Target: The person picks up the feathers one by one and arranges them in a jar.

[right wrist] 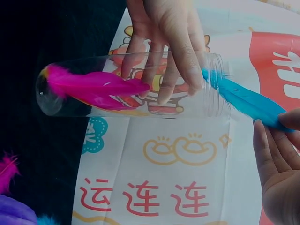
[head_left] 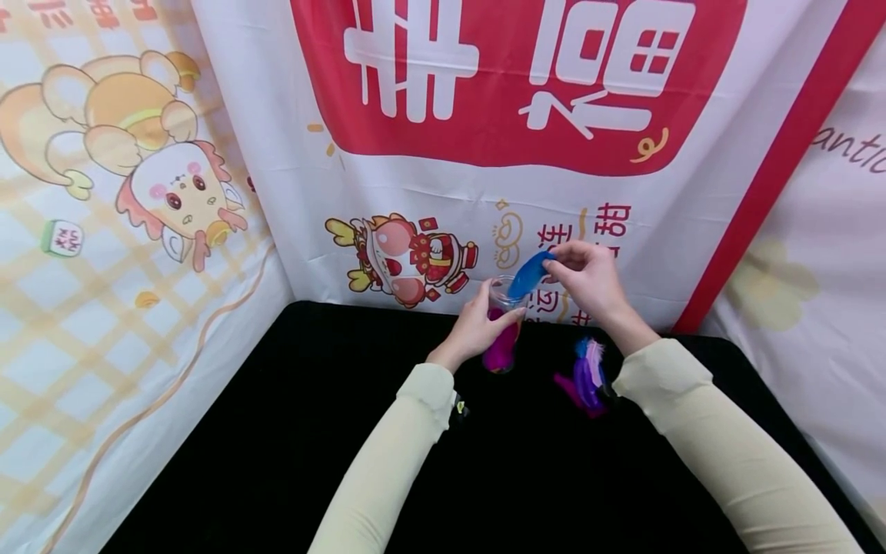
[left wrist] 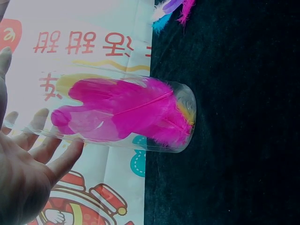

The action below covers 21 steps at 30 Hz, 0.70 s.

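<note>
At the mouth of the clear jar [right wrist: 98, 65], my right hand [head_left: 588, 277] pinches a blue feather [right wrist: 251, 103], its tip inside; my left hand [head_left: 477, 327] grips the jar, which contains magenta feathers [right wrist: 93, 86].

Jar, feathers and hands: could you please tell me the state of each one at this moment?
Left hand: grips the jar.
Jar: lidless, roughly upright, partly filled.
Right hand: pinches the blue feather.
Blue feather: one end in the jar's mouth, the rest outside.
Pink feathers: inside the jar.
Yellow feather: inside, partly hidden.
Loose feathers: on the black surface, bunched together.
</note>
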### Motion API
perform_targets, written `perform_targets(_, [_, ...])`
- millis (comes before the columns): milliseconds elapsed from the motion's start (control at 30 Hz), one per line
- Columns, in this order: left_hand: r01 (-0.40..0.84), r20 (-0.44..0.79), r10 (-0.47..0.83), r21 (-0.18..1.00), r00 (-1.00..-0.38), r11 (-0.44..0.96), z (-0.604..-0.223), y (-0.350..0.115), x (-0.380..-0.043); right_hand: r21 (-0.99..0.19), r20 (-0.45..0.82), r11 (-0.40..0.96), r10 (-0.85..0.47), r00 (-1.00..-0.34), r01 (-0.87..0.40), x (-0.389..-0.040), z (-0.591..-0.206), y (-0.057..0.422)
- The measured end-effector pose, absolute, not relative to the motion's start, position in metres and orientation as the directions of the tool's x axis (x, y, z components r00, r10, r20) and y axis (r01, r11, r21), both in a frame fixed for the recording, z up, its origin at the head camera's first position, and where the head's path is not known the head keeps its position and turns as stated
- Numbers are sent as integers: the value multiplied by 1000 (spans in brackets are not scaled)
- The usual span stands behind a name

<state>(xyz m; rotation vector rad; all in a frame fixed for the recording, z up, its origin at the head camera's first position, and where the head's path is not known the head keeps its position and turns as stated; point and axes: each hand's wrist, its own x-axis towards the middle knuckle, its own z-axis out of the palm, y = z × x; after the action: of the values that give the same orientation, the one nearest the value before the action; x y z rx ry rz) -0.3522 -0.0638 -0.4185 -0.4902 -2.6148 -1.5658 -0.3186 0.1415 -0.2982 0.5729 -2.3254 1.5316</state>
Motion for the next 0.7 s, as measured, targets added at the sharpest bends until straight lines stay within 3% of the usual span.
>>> perform_targets(700, [301,211,244,850,-947,433,-419,-66,-355,-774,369,466,-218,-904,-428,-342,-315,135])
